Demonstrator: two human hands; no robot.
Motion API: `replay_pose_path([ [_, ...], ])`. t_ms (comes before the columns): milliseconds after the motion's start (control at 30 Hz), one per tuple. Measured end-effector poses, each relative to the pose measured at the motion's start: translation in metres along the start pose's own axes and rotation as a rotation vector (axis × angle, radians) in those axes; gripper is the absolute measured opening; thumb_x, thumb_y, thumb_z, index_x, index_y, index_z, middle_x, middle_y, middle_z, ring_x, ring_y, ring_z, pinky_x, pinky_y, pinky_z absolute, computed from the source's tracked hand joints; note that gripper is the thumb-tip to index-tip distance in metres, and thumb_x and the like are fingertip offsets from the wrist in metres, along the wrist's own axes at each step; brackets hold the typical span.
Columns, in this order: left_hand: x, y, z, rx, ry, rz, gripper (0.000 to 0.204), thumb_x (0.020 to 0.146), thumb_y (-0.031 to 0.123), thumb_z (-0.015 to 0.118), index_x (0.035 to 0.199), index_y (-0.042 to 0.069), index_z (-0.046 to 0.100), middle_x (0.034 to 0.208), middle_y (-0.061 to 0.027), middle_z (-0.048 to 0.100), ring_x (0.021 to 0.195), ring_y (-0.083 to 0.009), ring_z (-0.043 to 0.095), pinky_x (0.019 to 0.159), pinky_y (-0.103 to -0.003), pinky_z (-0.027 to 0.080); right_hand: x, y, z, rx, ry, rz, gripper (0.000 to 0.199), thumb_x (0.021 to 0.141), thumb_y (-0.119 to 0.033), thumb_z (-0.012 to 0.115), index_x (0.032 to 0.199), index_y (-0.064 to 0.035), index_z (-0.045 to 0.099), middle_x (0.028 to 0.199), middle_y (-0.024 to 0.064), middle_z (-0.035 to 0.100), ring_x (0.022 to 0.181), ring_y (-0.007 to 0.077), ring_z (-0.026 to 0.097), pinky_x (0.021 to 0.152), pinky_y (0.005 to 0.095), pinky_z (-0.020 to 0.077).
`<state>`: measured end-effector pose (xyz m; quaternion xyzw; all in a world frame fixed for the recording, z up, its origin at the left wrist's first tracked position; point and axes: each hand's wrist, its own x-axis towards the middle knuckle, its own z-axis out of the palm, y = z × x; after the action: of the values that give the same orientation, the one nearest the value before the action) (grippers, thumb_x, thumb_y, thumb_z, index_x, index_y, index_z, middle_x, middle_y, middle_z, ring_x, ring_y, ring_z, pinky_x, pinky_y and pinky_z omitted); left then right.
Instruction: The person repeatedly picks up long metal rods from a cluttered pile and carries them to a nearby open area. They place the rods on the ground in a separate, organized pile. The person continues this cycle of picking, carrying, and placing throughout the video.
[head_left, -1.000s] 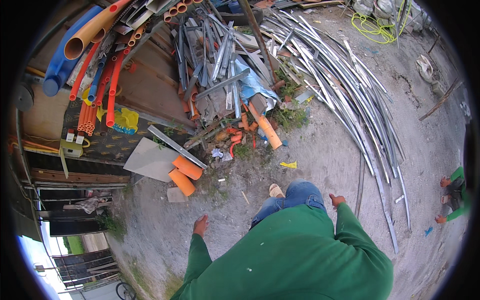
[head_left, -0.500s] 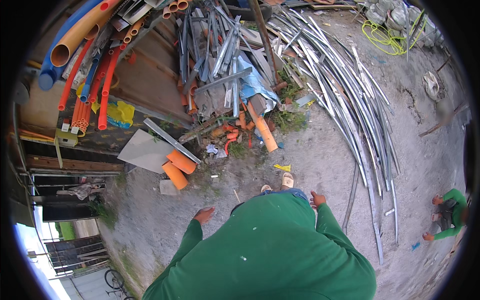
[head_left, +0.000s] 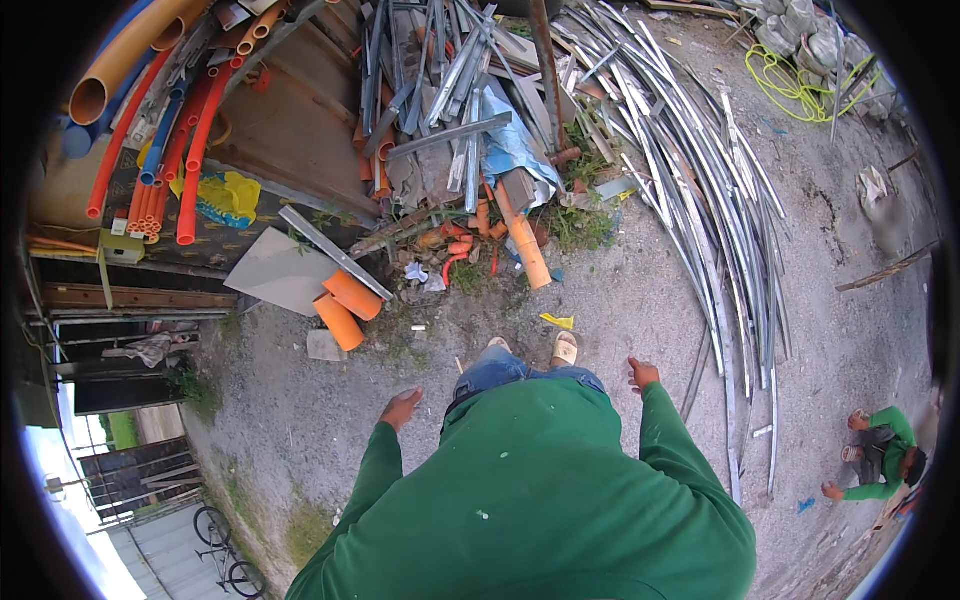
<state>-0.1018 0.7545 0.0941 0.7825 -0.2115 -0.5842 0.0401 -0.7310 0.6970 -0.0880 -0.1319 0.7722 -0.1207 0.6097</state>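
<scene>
Metal strips [head_left: 708, 215], long, silvery and bowed by the lens, lie in a loose heap on the gravel ground [head_left: 480, 300], sweeping from the upper middle down to the person's right. The right hand [head_left: 643, 375] hangs in the air just left of their lower ends, apart from them, its fingers loosely curled around nothing. The left hand [head_left: 402, 408], also bare, is held out with its fingers extended and well away from the heap. Off to its left lie two short orange pipes [head_left: 339, 322], touching each other beside a flat grey board [head_left: 275, 275]. Between the hands, the person's sandals [head_left: 565, 347] stand near a yellow scrap [head_left: 558, 321].

As for print, a dark panel [head_left: 215, 240] under the stacked red tubes [head_left: 190, 205] bears a pale repeated marking (too small to make out here), and yellow-and-blue packaging [head_left: 228, 198] lies crumpled against it, its lettering likewise unclear. At far right, another person [head_left: 885, 450] in a green top is low to the ground, near a small blue scrap [head_left: 807, 505].
</scene>
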Motion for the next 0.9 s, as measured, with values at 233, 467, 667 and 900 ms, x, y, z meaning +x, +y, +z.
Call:
replay_pose_path([
  [233,0.025,0.006,-0.013,0.223,-0.078,-0.115,0.073,0.089,0.066,0.052,0.141,0.015,0.048,0.140,-0.0052,0.052,0.121,-0.0269,0.053,0.095,-0.043,0.042,-0.016,-0.007,0.018,0.152,0.077,-0.082,0.070,0.079,-0.056,0.070,0.125,-0.0062,0.055,0.098,0.0078,0.066,0.079,0.0200,0.060,0.067,0.0400,0.0478],
  [467,0.108,0.041,-0.068,0.270,-0.199,-0.002,0.075,0.089,0.069,0.047,0.140,0.013,0.049,0.139,-0.0060,0.053,0.114,-0.0247,0.056,0.092,-0.043,0.043,-0.062,0.028,0.080,0.269,0.143,-0.009,0.065,0.079,-0.058,0.070,0.116,-0.0060,0.061,0.098,0.0084,0.067,0.074,0.0216,0.063,0.066,0.0385,0.0497],
  [667,0.159,0.098,-0.079,0.493,-0.263,0.170,0.082,0.089,0.071,0.044,0.142,0.009,0.044,0.139,-0.0089,0.052,0.119,-0.0250,0.054,0.096,-0.041,0.043,-0.075,0.077,0.118,0.283,0.187,0.025,0.077,0.077,-0.061,0.070,0.123,-0.0013,0.057,0.098,0.0132,0.068,0.075,0.0238,0.066,0.066,0.0403,0.0540],
  [900,0.254,0.149,-0.076,0.784,-0.379,0.261,0.091,0.087,0.074,0.044,0.144,0.003,0.039,0.138,-0.0137,0.052,0.118,-0.0251,0.055,0.097,-0.037,0.043,-0.095,0.155,0.161,0.231,0.712,-0.046,0.069,0.078,-0.065,0.065,0.090,0.0029,0.069,0.077,0.0144,0.067,0.064,0.0251,0.065,0.063,0.0381,0.0519],
])
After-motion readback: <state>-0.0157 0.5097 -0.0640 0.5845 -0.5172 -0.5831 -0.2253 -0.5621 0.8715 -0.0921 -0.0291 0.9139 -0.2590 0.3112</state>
